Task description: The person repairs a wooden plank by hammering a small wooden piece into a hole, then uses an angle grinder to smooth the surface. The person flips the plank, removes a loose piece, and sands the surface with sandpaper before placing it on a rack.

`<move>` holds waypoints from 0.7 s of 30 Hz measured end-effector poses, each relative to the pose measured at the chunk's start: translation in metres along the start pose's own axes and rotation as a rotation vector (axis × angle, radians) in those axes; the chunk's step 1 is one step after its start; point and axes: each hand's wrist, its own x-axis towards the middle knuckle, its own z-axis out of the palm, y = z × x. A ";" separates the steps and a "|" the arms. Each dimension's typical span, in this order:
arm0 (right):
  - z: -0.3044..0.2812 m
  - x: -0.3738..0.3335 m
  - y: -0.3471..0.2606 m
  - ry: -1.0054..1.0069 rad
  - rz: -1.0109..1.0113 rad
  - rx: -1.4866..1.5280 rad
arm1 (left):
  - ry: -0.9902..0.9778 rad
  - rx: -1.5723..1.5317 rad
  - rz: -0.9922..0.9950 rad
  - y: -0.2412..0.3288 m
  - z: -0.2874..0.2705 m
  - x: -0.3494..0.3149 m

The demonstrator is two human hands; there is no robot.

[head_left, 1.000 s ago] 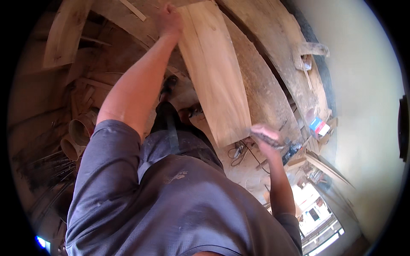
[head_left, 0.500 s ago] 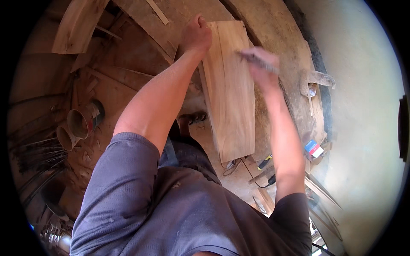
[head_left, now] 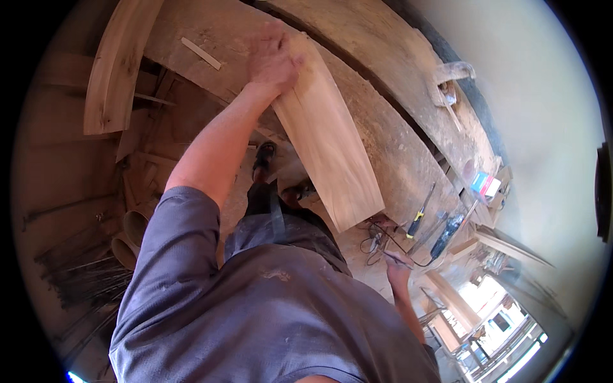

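Note:
A pale wooden board [head_left: 329, 137] lies slanted on the workbench, its near end reaching past the bench edge close to my body. My left hand [head_left: 273, 62] is on the board's far end, its fingers curled over the left edge and slightly blurred. My right hand [head_left: 400, 267] is low on the right, beyond the board's near end. It is closed round a thin, dark, pencil-like tool [head_left: 397, 258] whose exact kind is too small to make out.
The worn wooden workbench [head_left: 396, 150] has a long gap along it. On it are a hand plane [head_left: 447, 83], a yellow-and-black screwdriver [head_left: 418, 217], a corded power tool [head_left: 447, 236] and a small box [head_left: 485, 185]. Another plank [head_left: 118, 70] stands at far left; a wood strip [head_left: 201, 53] lies nearby.
My right hand has left the board's surface and come down toward my body with the thin tool. The board's far end has swung left, with my left hand still on it.

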 end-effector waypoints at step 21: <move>0.027 0.061 -0.034 0.340 0.193 1.804 | -0.626 -0.968 0.636 0.194 -0.102 -0.235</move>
